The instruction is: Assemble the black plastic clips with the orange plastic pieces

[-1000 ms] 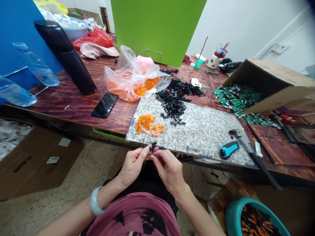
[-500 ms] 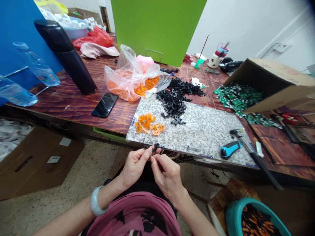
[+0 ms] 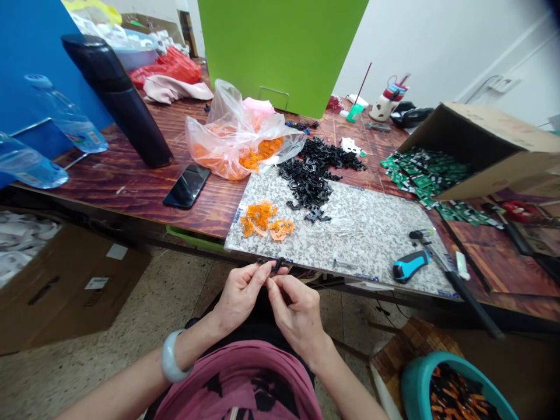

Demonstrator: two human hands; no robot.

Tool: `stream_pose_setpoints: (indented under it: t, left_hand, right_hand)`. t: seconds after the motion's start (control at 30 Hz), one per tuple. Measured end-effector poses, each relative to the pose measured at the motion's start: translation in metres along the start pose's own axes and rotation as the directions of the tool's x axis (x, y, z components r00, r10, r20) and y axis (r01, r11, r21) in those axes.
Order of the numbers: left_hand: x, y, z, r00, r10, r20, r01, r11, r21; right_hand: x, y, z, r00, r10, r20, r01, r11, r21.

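Observation:
Just in front of the table's near edge, my left hand (image 3: 240,294) pinches a small black plastic part (image 3: 277,265) between thumb and fingers. My right hand (image 3: 296,306) meets it there, thumb and forefinger pressed together; whatever they grip is too small to make out. On the speckled stone-pattern board (image 3: 380,221) beyond my hands lie several clear orange plastic pieces (image 3: 261,219). Behind them is a heap of black plastic parts (image 3: 308,178), with thin metal pins (image 3: 347,226) beside it.
A hammer (image 3: 459,289) and a blue-black utility knife (image 3: 411,266) lie at the board's right. Left are a phone (image 3: 187,186) and a dark flask (image 3: 120,105). A plastic bag (image 3: 210,146) holds orange pieces. A carton (image 3: 494,140) spills green parts; a teal tub (image 3: 413,379) stands below.
The black part between my fingers has turned slightly. Both hands stay in nearly the same place, and the things on the table have not moved.

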State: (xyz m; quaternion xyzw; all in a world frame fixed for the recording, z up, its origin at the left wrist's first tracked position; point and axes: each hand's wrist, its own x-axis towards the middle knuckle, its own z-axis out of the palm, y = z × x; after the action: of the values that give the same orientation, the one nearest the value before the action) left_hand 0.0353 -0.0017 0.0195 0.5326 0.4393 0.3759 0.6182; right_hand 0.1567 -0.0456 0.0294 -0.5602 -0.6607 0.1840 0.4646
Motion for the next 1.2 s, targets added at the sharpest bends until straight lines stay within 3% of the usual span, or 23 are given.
stream_pose_setpoints:
  t: [0.4,0.57,0.8,1.03,1.2]
  left_hand:
    - [0.001,0.003,-0.002,0.998,0.048,-0.029,-0.046,0.995,0.088]
    - [0.003,0.006,-0.003,0.993,0.101,-0.059,-0.088,0.979,0.183]
    - [0.003,0.003,-0.007,0.992,0.124,0.008,-0.122,0.954,0.274]
    - [-0.002,0.000,-0.014,0.986,0.137,0.094,-0.161,0.929,0.334]
    - [-0.003,0.004,-0.019,0.970,0.122,0.212,-0.195,0.911,0.365]
  right_hand:
    - [0.001,-0.001,0.000,0.988,0.149,0.050,-0.152,0.985,0.082]
    - [0.004,-0.002,-0.004,0.960,0.263,0.097,-0.274,0.952,0.137]
    - [0.011,0.003,-0.011,0.915,0.371,0.159,-0.389,0.916,0.100]
    - [0.017,0.012,-0.018,0.872,0.400,0.281,-0.407,0.913,-0.037]
    - [0.018,0.015,-0.023,0.880,0.319,0.353,-0.276,0.947,-0.166]
